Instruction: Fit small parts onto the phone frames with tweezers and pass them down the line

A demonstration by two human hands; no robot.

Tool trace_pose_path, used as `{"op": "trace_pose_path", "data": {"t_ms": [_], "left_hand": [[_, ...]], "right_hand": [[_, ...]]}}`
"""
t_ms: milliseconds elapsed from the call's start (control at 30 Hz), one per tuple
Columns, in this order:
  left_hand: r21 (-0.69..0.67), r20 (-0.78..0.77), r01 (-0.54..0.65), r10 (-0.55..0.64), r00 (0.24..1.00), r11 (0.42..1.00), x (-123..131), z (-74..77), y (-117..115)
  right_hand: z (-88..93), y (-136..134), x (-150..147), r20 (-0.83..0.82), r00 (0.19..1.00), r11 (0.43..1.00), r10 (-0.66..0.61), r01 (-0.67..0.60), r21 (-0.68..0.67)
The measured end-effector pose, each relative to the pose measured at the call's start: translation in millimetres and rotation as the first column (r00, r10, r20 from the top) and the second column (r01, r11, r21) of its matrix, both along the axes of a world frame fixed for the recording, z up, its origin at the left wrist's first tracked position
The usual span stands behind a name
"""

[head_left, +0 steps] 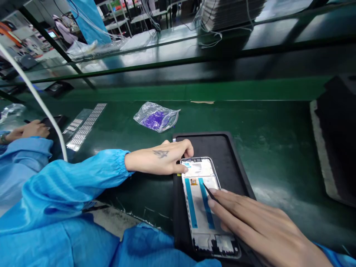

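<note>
A phone mid-frame point(197, 211), silver with two long blue adhesive strips point(191, 207), lies open side up on a black tray point(214, 146). My left hand point(168, 157) grips its upper left corner, the thumb on the edge and the fingers bent around the top. Black pointed tweezers point(209, 192) are pinched in my right hand point(258, 222), over the frame's right side. Their tip is by the upper end of the right blue strip; whether it touches cannot be made out. A small orange-brown flex connector point(194, 181) sits between the strips. My right palm is hidden.
A clear bag with purple pieces point(155, 119) lies behind the tray. Sheets of small labels point(87, 124) lie to the left, near a co-worker's hand point(35, 129). A white cable point(41, 92) crosses the left side. A dark block point(338, 141) stands at right, below a shelf point(178, 48).
</note>
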State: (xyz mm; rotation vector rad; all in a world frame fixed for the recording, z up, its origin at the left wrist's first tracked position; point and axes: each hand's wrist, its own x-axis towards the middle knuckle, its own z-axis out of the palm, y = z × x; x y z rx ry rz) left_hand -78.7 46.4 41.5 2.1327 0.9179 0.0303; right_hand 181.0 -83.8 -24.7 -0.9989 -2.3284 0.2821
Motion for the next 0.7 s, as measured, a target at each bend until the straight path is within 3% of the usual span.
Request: {"op": "trace_pose_path", "data": {"t_ms": [133, 200, 267, 333, 467, 567, 700], "left_hand": [[-0.286, 0.283, -0.091, 0.175, 0.943, 0.954, 0.4, 1.9, 2.1], [-0.273, 0.38, -0.111, 0.213, 0.9, 0.956, 1.5, 9.9, 3.9], [-0.095, 0.45, -0.155, 0.181, 0.874, 0.983, 2.8, 21.9, 7.1], [0.149, 0.479, -0.211, 0.116, 0.87, 0.966, 4.2, 35.0, 10.9], [0.543, 0.453, -0.24, -0.04, 0.891, 0.805, 7.3, 52.7, 15.2], [0.667, 0.396, -0.233, -0.071, 0.916, 0.708, 8.8, 55.0, 15.1], [0.66, 0.41, -0.262, -0.046, 0.911, 0.704, 8.8, 50.4, 16.0]], "right_hand": [[4.1, 15.4, 6.8, -0.009, 0.997, 0.994, 0.071, -0.07, 0.083], [9.7, 30.0, 11.2, 0.025, 0.984, 0.97, 0.175, -0.177, 0.168], [16.2, 43.7, 14.2, 0.028, 0.978, 0.944, 0.208, -0.209, 0.255], [21.1, 52.6, 15.6, 0.008, 0.982, 0.933, 0.189, -0.182, 0.31], [22.0, 55.8, 16.4, 0.041, 0.986, 0.931, 0.158, -0.163, 0.327], [20.9, 53.8, 14.9, 0.053, 0.988, 0.939, 0.142, -0.152, 0.307], [22.4, 52.5, 10.4, 0.0, 0.994, 0.954, 0.113, -0.109, 0.28]]}}
